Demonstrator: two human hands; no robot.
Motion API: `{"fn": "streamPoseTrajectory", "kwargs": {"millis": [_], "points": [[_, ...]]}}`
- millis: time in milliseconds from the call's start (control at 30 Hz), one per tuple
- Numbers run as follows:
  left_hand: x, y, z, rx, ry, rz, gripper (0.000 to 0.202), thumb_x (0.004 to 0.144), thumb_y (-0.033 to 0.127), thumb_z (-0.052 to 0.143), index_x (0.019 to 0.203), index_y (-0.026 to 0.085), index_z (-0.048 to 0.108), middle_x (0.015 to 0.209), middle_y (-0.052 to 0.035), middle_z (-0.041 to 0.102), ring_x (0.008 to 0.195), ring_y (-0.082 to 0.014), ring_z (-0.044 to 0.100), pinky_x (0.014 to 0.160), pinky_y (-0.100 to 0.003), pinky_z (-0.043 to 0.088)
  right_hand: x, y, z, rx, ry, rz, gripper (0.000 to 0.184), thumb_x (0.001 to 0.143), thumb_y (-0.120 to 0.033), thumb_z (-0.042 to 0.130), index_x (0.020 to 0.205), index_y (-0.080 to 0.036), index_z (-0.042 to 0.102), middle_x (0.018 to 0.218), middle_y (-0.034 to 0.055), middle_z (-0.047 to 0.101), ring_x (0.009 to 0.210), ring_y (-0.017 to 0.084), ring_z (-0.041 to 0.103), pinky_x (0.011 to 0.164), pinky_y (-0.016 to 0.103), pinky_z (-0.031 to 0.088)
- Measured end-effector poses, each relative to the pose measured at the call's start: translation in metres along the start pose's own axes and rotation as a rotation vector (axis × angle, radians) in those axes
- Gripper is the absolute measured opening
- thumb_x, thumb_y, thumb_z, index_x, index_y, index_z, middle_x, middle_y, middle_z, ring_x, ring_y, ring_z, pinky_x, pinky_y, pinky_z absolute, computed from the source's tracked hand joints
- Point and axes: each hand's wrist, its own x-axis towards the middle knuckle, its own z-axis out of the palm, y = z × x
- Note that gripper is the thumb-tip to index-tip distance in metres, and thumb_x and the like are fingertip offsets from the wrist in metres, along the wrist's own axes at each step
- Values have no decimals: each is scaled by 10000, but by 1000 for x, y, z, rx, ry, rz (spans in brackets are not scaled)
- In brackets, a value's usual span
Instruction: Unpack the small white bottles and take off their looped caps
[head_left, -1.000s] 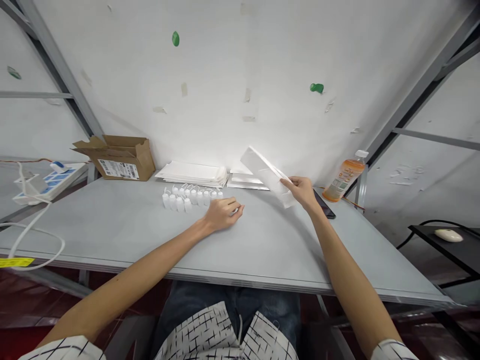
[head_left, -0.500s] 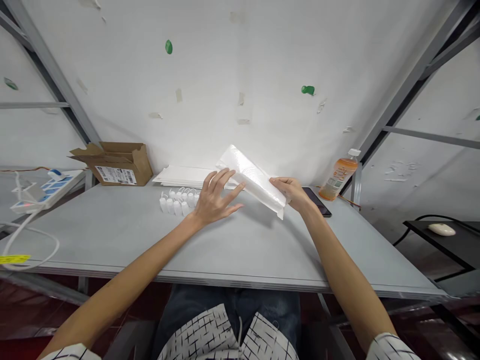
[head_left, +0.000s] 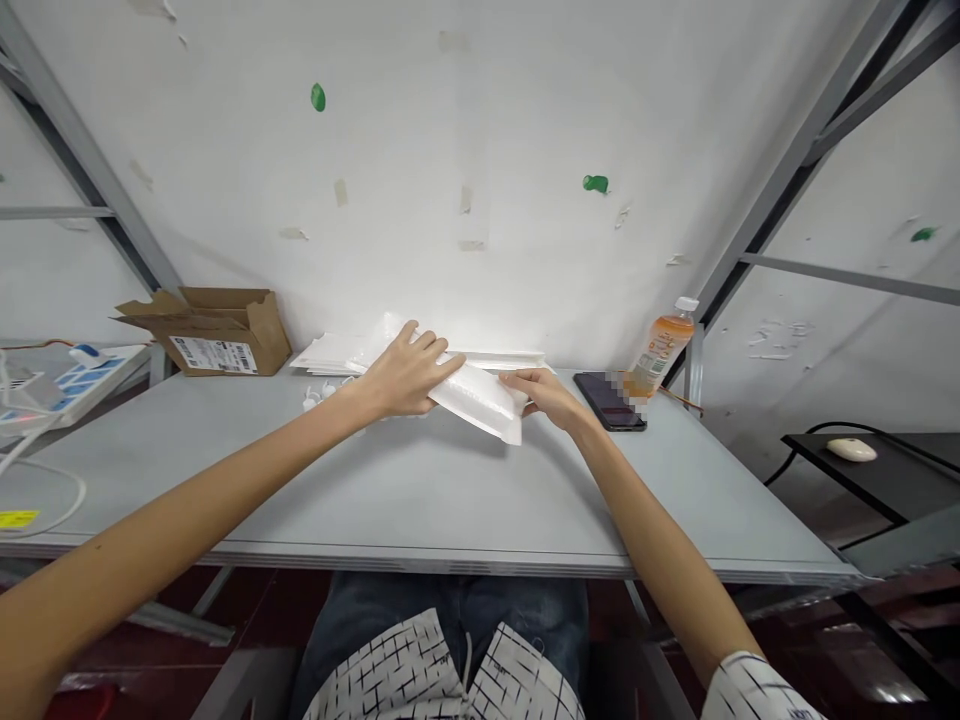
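Both hands are on a white padded envelope (head_left: 484,400), which hangs tilted above the table, its lower end toward the right. My left hand (head_left: 409,370) is closed round its middle, the fingers over the far side and the thumb along the front. At the right end, my right hand (head_left: 547,395) pinches the edge between thumb and fingers. Behind the envelope lies a stack of flat white envelopes (head_left: 322,355) against the wall. Small white bottles with loops (head_left: 319,393) stand behind my left forearm, which hides most of them.
An open cardboard box (head_left: 214,330) with a label sits at the back left. A dark phone (head_left: 604,400) and an orange drink bottle (head_left: 664,345) are at the back right. On the far left rests a power strip (head_left: 82,385) with white cables. Grey metal posts flank the table (head_left: 450,500).
The envelope has moved left and lower. My left hand, spread beside it before, is now closed on it. My right hand keeps its hold. The view has shifted slightly right.
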Motion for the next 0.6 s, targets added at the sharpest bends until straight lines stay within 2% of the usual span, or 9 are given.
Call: {"fn": "streamPoseTrajectory", "kwargs": {"millis": [133,300,433,600], "points": [[-4,-2,-7,54,-62,12,475,703,236,623,1172,156,603,957,-139,650,896,-290,582,894,-479,339,5,9,6,-1,131,144,285,913,-413,564,867,-141,638,834,89,660,600,161,643,480,292,558],[-2,-4,-11,80,-82,-14,454,684,184,636,1137,149,633,939,-140,652,901,-303,586,903,-498,328,6,15,19,22,51,203,309,935,-451,527,889,-153,592,778,89,656,558,188,662,440,319,567],[5,-8,-12,77,-75,-27,427,666,145,636,1093,159,650,919,-130,657,907,-302,589,926,-509,320,5,16,23,45,33,224,338,957,-468,477,886,-151,571,717,70,638,500,173,638,457,347,582],[17,-16,-9,97,-97,-34,377,661,172,664,1038,168,667,920,-123,661,910,-304,590,918,-519,330,6,19,24,95,19,292,416,987,-491,367,842,-143,544,693,78,643,558,207,683,472,336,576]]}}
